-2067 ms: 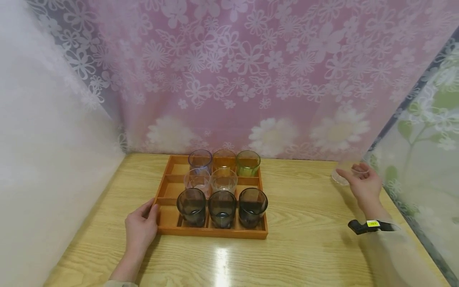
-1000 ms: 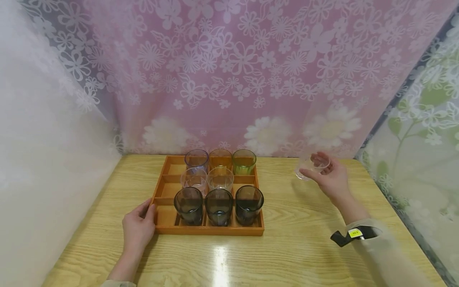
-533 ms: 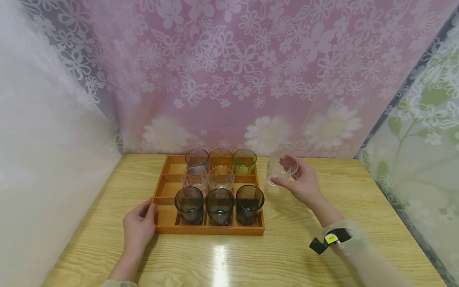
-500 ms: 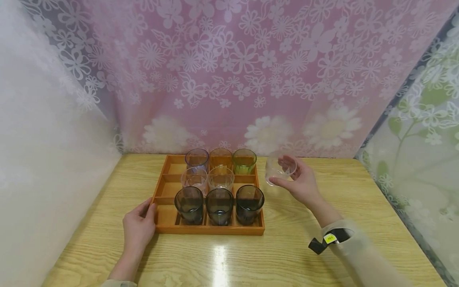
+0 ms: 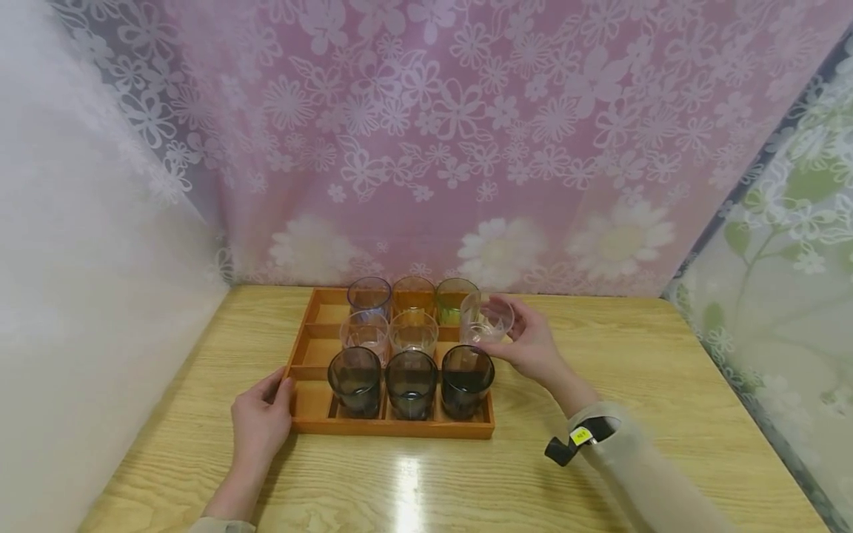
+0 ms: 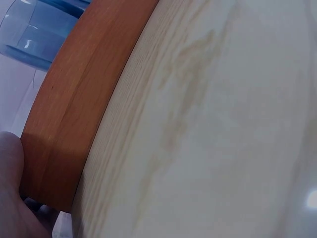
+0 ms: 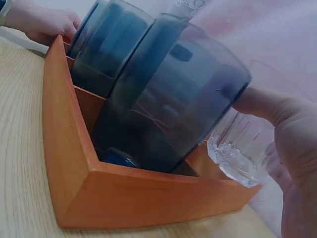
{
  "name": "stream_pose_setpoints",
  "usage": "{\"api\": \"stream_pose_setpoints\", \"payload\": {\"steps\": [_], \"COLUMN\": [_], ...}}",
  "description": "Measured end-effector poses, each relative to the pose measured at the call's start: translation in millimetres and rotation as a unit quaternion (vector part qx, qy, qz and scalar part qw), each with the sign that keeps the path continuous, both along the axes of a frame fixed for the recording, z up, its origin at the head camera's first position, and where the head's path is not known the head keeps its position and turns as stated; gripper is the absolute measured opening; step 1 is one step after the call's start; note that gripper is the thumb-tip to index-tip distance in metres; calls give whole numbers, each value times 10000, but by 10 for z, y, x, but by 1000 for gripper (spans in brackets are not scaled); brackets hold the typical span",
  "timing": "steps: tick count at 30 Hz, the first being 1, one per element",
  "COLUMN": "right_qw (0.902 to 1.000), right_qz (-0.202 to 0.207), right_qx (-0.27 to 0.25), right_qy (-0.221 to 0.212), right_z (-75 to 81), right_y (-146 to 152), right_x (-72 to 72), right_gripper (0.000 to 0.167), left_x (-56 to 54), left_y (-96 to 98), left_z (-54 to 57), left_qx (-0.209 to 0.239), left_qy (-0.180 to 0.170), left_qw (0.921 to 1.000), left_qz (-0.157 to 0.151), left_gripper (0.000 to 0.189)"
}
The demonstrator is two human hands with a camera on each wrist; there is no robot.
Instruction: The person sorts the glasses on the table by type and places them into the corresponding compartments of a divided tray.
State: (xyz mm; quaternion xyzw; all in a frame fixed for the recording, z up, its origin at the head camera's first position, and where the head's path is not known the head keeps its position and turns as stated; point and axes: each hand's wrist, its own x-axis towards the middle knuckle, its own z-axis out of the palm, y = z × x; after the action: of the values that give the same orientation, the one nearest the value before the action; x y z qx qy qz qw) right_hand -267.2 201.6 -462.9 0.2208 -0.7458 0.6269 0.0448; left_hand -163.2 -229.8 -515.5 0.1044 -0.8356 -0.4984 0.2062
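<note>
My left hand point(image 5: 261, 416) grips the left wall of a wooden compartment tray point(image 5: 393, 429) at its front part. My right hand point(image 5: 529, 346) holds a clear drinking glass point(image 7: 237, 153) between thumb and fingers, over the tray's right middle compartment. In the right wrist view its base is at about the height of the tray wall, and part of the glass is hidden by my thumb and a dark glass. Two clear glasses point(image 5: 415, 334) stand left of it in the middle row. Three dark grey glasses point(image 5: 411, 389) fill the front row's right side.
Along the back row stand a blue-rimmed glass point(image 5: 369, 297), an amber glass point(image 5: 413, 296) and a green glass point(image 5: 453, 294). The tray's left column holds no glasses. Patterned curtains point(image 5: 426, 148) enclose the wooden table point(image 5: 600, 355) behind and at the sides.
My right hand has carried the clear glass leftward from the table's far right to above the tray. My left hand keeps its grip on the tray, which stays in place.
</note>
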Motion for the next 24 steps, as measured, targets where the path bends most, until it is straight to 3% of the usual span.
{"api": "stream_pose_setpoints", "payload": {"steps": [16, 24], "right_qw": [9973, 9967], "right_qz": [437, 563], "right_qx": [-428, -457], "right_qy": [-404, -374], "right_z": [-137, -165], "right_y": [-100, -122], "right_x": [-77, -105], "right_gripper": [80, 77], "left_x": [6, 5], "left_y": [-6, -4], "left_z": [-9, -6], "left_qx": [-12, 21], "left_qy": [-47, -64], "left_qw": [10000, 10000], "left_qz": [-6, -14], "left_gripper": [32, 32]}}
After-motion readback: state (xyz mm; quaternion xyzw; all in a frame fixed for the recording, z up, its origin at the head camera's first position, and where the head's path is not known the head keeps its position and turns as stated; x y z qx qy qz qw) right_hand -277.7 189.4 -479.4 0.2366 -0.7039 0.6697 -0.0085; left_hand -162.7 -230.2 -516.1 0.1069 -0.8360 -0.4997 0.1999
